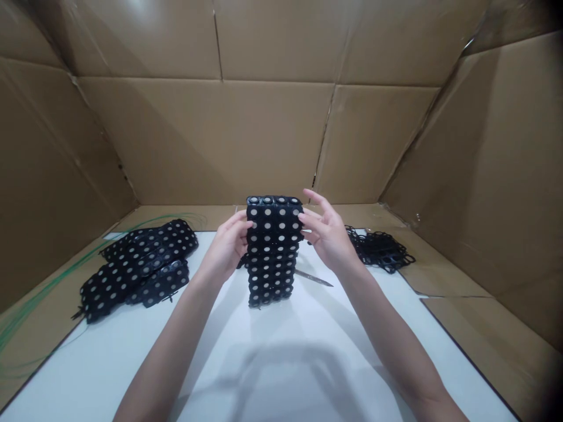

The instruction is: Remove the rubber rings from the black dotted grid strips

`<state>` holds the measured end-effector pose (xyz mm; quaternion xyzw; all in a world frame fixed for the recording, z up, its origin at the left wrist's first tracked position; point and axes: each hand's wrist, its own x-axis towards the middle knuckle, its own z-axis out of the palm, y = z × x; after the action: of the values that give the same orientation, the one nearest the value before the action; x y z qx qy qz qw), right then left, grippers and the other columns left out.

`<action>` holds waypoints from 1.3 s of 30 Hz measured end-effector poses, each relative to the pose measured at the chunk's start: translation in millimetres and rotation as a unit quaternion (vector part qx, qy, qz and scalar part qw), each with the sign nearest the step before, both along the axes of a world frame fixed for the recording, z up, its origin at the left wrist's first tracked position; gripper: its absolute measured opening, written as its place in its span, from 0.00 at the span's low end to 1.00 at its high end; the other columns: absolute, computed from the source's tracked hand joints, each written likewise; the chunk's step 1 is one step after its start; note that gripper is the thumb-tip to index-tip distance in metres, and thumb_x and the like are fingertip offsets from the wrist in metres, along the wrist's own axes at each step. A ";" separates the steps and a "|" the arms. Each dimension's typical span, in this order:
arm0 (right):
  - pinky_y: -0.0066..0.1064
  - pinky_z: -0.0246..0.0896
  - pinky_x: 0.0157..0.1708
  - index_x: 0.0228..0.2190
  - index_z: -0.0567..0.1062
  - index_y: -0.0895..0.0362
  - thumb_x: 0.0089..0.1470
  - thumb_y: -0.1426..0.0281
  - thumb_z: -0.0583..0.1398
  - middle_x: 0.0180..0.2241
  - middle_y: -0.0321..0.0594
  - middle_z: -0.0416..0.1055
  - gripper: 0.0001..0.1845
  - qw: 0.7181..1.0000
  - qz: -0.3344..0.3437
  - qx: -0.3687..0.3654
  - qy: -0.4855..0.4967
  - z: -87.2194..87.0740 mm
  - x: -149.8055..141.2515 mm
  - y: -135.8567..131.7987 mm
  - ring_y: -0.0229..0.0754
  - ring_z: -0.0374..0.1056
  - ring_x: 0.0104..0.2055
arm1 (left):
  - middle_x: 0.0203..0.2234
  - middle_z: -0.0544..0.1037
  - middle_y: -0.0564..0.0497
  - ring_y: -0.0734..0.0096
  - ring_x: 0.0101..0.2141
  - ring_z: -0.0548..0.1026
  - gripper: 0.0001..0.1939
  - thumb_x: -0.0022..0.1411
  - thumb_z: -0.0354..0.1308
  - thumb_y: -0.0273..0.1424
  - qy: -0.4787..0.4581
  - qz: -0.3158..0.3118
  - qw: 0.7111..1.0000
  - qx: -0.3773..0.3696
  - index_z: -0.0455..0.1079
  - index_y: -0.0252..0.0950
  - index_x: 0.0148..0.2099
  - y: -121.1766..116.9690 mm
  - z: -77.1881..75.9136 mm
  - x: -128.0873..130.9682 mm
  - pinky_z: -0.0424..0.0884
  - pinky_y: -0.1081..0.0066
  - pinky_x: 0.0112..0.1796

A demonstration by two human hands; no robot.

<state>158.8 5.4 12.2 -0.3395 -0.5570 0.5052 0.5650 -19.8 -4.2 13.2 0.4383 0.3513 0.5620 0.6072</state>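
Between my hands hangs a black strip (273, 252) covered in rows of pale round dots, its top folded over to show ringed discs along the upper edge. My left hand (227, 243) pinches its left side near the top. On the opposite edge, my right hand (324, 233) grips with thumb and fingers while the index finger points up and away. The strip's lower end hangs just above or touches the white table; I cannot tell which. Behind it lies a thin, pointed metal tool (314, 278), partly hidden by the strip.
Several similar dotted black strips (136, 264) lie piled on the left. Thin green strands (48, 287) run along that side. A tangle of black loops (380, 249) lies at the right rear. Cardboard walls (272, 140) enclose the white table (272, 363).
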 end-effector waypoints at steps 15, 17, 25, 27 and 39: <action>0.25 0.56 0.27 0.49 0.61 0.45 0.44 0.68 0.59 0.26 0.33 0.61 0.28 1.000 -0.017 -0.012 -0.005 -1.8 -1.2 0.9 0.33 0.60 0.30 | 0.28 0.70 0.54 0.79 0.25 0.65 0.12 0.51 0.54 0.29 0.017 -0.011 1.000 0.023 0.69 0.39 0.41 -0.5 -0.9 -1.9 0.60 0.78 0.27; 0.24 0.56 0.25 0.48 0.61 0.46 0.44 0.69 0.59 0.25 0.31 0.59 0.27 1.000 -0.010 -0.012 -0.003 -1.2 -1.2 0.6 0.32 0.58 0.29 | 0.30 0.71 0.53 0.79 0.26 0.65 0.12 0.52 0.54 0.31 0.021 -0.004 0.999 0.026 0.69 0.38 0.41 -0.4 -0.5 -1.4 0.60 0.78 0.28; 0.25 0.56 0.25 0.43 0.66 0.49 0.44 0.69 0.59 0.29 0.34 0.66 0.21 1.000 0.010 -0.013 0.007 0.6 -0.8 -0.9 0.34 0.62 0.30 | 0.32 0.73 0.52 0.77 0.27 0.67 0.11 0.52 0.54 0.30 0.035 -0.004 0.999 0.015 0.70 0.38 0.40 -0.8 -0.8 0.5 0.60 0.76 0.28; 0.25 0.57 0.25 0.40 0.69 0.51 0.43 0.66 0.59 0.33 0.38 0.69 0.18 1.000 -0.001 -0.019 0.001 -0.1 -1.2 -0.2 0.36 0.64 0.33 | 0.29 0.72 0.52 0.76 0.27 0.67 0.10 0.52 0.54 0.30 0.036 -0.003 0.999 0.014 0.70 0.38 0.38 -0.1 -2.0 1.1 0.60 0.76 0.28; 0.26 0.59 0.27 0.34 0.73 0.54 0.41 0.68 0.61 0.34 0.39 0.72 0.13 0.999 -0.024 -0.031 0.022 -3.1 -3.2 1.3 0.37 0.66 0.34 | 0.25 0.71 0.54 0.78 0.24 0.65 0.10 0.51 0.53 0.30 0.035 -0.005 0.999 -0.003 0.71 0.37 0.37 2.4 -5.3 1.3 0.58 0.77 0.26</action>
<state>155.6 6.7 9.0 -0.3592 -0.5203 0.5161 0.5778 -18.5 -1.8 7.9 0.4577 0.3718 0.5427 0.5981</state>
